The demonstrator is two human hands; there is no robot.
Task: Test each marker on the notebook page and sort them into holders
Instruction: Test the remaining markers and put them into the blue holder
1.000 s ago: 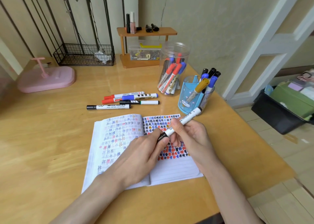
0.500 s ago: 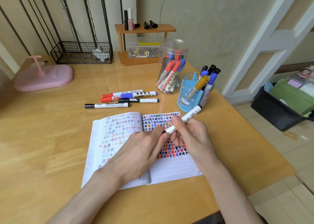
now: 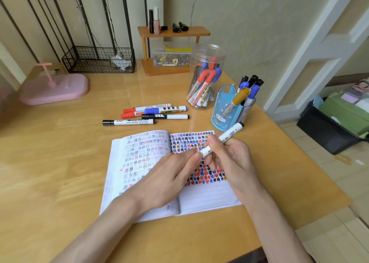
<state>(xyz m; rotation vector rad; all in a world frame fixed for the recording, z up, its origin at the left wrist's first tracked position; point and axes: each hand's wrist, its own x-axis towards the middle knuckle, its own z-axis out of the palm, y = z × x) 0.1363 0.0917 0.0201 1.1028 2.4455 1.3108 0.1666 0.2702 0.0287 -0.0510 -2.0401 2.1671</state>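
a person's right hand [image 3: 233, 161] grips a white-barrelled marker with a black tail end [image 3: 232, 132] around its middle and holds it slanted above the right page of an open lined notebook [image 3: 209, 197] near the front edge of the wooden table [image 3: 60, 163]. the left hand [image 3: 169, 174] pinches the marker's lower end between thumb and fingertips, seemingly to work the cap. the cap itself is hidden, so whether it is on or off cannot be told. the notebook lies square before the person, its right page about half filled with red, blue, black and yellow test marks, with blank lines below for the next stroke. a cluster of loose red, blue and black markers [image 3: 147, 114] lies just beyond the notebook, within easy reach and likely untested. towards the table's right edge stand the two holders: a clear round plastic jar [image 3: 207, 53] of red and blue markers and, nearer, a light blue divided pen holder [image 3: 221, 111] with black, blue and yellow ones, apparently the sorted lots.
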